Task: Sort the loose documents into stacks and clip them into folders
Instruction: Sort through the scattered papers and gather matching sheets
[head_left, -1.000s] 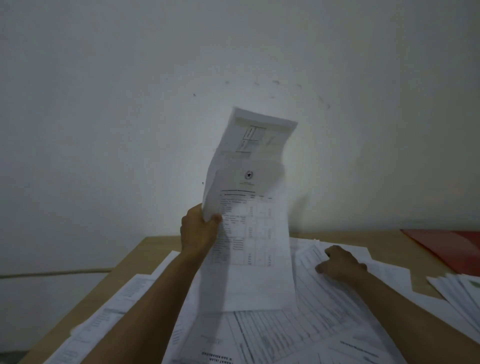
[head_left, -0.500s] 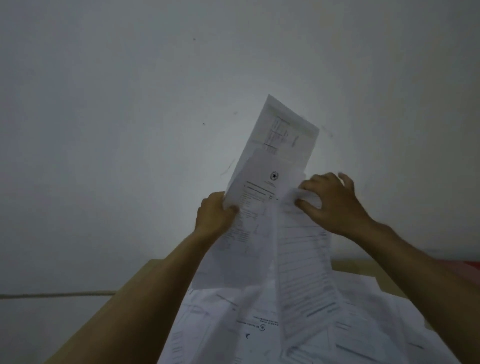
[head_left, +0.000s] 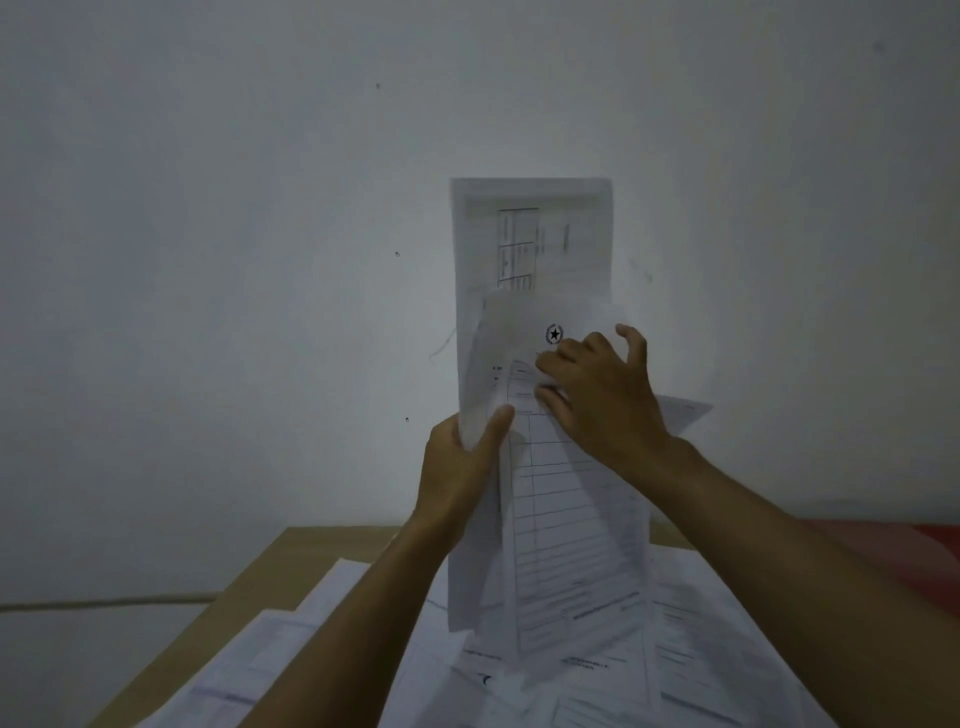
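Gripping: left hand (head_left: 457, 478) pinches the lower left edge of the held sheets (head_left: 530, 249), thumb in front, fingers curled behind.
Right grip: right hand (head_left: 602, 400) pinches the top of a table-ruled sheet (head_left: 571, 545) between thumb and curled fingers, in front of the others; its little finger sticks up free.
Held sheets: upright, raised above the table; the rearmost stands tallest, with a small printed grid near its top; the one in front of it carries a round star emblem (head_left: 554, 334) just left of the right fingertips.
Ruled sheet: hangs down and tilts right, its lower end just above the loose documents (head_left: 701, 649).
Loose documents: spread overlapping across the wooden table (head_left: 311, 551).
Red folder (head_left: 935, 561): at the table's right edge, partly behind the right forearm.
Wall (head_left: 208, 260): pale, behind everything; a cable (head_left: 104, 603) runs along it at left.
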